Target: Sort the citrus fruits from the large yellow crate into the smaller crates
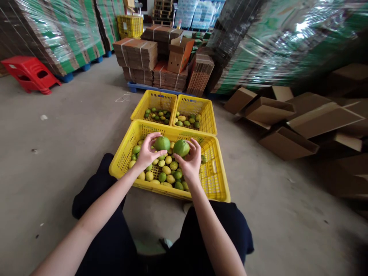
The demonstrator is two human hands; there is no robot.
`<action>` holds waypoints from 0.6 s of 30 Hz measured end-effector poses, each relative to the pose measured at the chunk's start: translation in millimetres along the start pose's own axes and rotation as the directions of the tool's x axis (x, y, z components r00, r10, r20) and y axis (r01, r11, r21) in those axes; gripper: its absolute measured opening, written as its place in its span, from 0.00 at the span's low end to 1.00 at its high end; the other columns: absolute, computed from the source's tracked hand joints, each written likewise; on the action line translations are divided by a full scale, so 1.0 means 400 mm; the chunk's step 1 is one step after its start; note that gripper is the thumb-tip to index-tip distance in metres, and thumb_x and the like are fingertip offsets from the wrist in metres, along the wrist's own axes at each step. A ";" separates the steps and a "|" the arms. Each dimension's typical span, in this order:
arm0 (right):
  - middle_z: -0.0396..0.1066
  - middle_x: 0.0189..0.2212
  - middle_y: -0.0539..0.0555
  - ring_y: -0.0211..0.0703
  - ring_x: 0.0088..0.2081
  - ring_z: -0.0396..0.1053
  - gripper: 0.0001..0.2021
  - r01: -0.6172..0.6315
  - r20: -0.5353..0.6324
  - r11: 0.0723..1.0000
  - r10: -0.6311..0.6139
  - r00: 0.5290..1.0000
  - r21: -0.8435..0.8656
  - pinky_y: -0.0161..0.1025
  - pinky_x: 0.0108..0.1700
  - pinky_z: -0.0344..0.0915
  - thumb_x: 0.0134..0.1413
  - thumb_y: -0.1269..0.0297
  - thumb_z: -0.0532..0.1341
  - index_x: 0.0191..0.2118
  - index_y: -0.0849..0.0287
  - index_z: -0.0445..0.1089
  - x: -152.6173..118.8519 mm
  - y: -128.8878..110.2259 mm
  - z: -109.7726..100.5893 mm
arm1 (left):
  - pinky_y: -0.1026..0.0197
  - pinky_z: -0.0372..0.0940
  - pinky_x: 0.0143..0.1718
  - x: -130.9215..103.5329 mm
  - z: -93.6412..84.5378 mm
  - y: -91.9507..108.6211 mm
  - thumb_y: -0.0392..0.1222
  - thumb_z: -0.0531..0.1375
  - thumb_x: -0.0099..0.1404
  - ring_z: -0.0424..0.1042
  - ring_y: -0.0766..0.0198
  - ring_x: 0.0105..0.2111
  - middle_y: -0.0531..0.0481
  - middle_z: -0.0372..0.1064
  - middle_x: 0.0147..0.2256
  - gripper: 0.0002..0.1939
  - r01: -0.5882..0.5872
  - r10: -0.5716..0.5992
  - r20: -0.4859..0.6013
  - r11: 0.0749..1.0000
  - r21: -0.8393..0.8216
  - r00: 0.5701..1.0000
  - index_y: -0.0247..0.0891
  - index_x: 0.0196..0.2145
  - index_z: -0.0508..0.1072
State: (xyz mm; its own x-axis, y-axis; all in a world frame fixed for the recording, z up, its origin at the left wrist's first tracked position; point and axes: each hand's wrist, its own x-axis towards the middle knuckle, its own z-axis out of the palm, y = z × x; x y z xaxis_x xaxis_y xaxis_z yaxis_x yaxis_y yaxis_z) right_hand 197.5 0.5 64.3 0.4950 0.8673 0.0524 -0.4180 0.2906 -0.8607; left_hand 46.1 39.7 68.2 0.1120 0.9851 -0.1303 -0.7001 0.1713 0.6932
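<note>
My left hand [147,152] grips a green lemon [162,143] between thumb and fingers. Close beside it, my right hand [192,158] has its fingers curled around another green lemon [181,148]. Both fruits are raised over a large yellow plastic crate [214,180], a small gap between them. Several yellow and green lemons [166,170] lie loose in this crate, mostly left and centre. My hands and forearms hide some of them.
Two smaller yellow crates [140,105] [211,115] with fruit stand behind the large one. Bundled flat cartons [138,53] sit on a blue pallet beyond. Opened cardboard boxes [270,109] pile up at right. A red stool [30,73] stands left, near wrapped pallet loads [63,34].
</note>
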 end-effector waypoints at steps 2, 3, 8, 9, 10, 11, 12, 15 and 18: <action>0.77 0.46 0.52 0.50 0.61 0.64 0.29 0.087 -0.059 0.993 -0.092 0.994 -0.081 0.49 0.67 0.60 0.30 0.89 0.67 0.41 0.54 0.77 -0.009 -0.008 -0.006 | 0.60 0.65 0.60 -0.010 0.000 0.000 0.21 0.70 0.49 0.65 0.53 0.63 0.42 0.74 0.51 0.28 -0.056 0.056 -0.056 0.998 0.005 0.997 0.40 0.46 0.76; 0.77 0.46 0.53 0.50 0.63 0.62 0.27 0.105 -0.080 0.988 -0.114 0.990 -0.112 0.48 0.68 0.57 0.31 0.89 0.66 0.39 0.55 0.78 -0.013 -0.009 -0.010 | 0.60 0.64 0.61 -0.016 -0.001 -0.002 0.21 0.70 0.48 0.63 0.54 0.64 0.43 0.74 0.52 0.29 -0.061 0.062 -0.066 0.998 0.012 0.996 0.40 0.47 0.75; 0.76 0.48 0.50 0.47 0.60 0.65 0.28 0.153 -0.018 0.969 -0.160 0.987 -0.193 0.47 0.69 0.55 0.31 0.86 0.70 0.41 0.52 0.78 -0.031 0.001 -0.024 | 0.60 0.65 0.60 -0.034 -0.001 -0.014 0.18 0.70 0.45 0.63 0.52 0.64 0.43 0.74 0.52 0.30 -0.065 0.061 0.037 0.994 0.091 0.997 0.40 0.44 0.76; 0.75 0.49 0.50 0.47 0.60 0.66 0.29 0.161 0.005 0.971 -0.163 0.987 -0.179 0.46 0.68 0.58 0.31 0.85 0.71 0.43 0.51 0.77 -0.033 0.003 -0.026 | 0.60 0.65 0.60 -0.033 0.000 -0.013 0.17 0.69 0.45 0.65 0.52 0.63 0.43 0.74 0.52 0.30 -0.069 0.063 0.059 0.993 0.098 0.996 0.40 0.44 0.76; 0.74 0.50 0.50 0.46 0.58 0.67 0.30 0.157 0.026 0.975 -0.155 0.988 -0.154 0.46 0.66 0.61 0.31 0.84 0.72 0.43 0.51 0.76 -0.033 0.003 -0.027 | 0.59 0.66 0.59 -0.032 0.001 -0.011 0.17 0.68 0.45 0.66 0.51 0.62 0.43 0.74 0.52 0.29 -0.062 0.056 0.070 0.994 0.092 0.996 0.40 0.43 0.76; 0.75 0.50 0.50 0.46 0.57 0.68 0.30 0.139 0.044 0.983 -0.135 0.990 -0.122 0.46 0.63 0.65 0.30 0.83 0.72 0.43 0.51 0.75 -0.032 0.003 -0.029 | 0.57 0.67 0.58 -0.029 0.002 -0.008 0.17 0.67 0.46 0.68 0.51 0.61 0.44 0.75 0.51 0.28 -0.034 0.029 0.069 0.997 0.072 0.997 0.40 0.43 0.76; 0.75 0.49 0.50 0.46 0.54 0.70 0.29 0.103 0.060 0.991 -0.098 0.993 -0.089 0.45 0.59 0.68 0.30 0.82 0.73 0.43 0.52 0.74 -0.030 0.002 -0.031 | 0.55 0.68 0.58 -0.027 0.003 -0.004 0.19 0.66 0.48 0.70 0.50 0.59 0.44 0.75 0.51 0.26 0.019 -0.021 0.062 0.999 0.034 0.998 0.40 0.43 0.75; 0.77 0.41 0.49 0.45 0.43 0.75 0.22 -0.117 0.127 0.993 0.113 0.985 0.023 0.43 0.49 0.73 0.34 0.75 0.72 0.41 0.54 0.74 -0.019 0.001 -0.038 | 0.46 0.70 0.56 -0.022 0.003 0.009 0.29 0.62 0.56 0.72 0.46 0.57 0.40 0.76 0.49 0.18 0.251 -0.243 0.073 0.957 -0.143 0.967 0.37 0.45 0.74; 0.77 0.34 0.51 0.47 0.40 0.76 0.13 -0.360 0.183 0.918 0.330 0.926 0.167 0.48 0.49 0.74 0.42 0.68 0.68 0.38 0.57 0.75 -0.011 0.005 -0.039 | 0.47 0.73 0.52 -0.023 -0.001 0.014 0.37 0.59 0.62 0.75 0.46 0.52 0.35 0.76 0.46 0.18 0.375 -0.374 0.058 0.885 -0.278 0.926 0.32 0.50 0.72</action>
State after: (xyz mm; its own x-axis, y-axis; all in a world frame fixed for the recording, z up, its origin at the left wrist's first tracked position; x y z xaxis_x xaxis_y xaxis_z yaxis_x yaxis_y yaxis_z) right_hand 206.5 -9.2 54.4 0.1807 0.9731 -0.1431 -0.6891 0.0214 -0.7244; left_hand 41.0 31.6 73.1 0.4063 0.8486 -0.3388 -0.7732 0.5169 0.3674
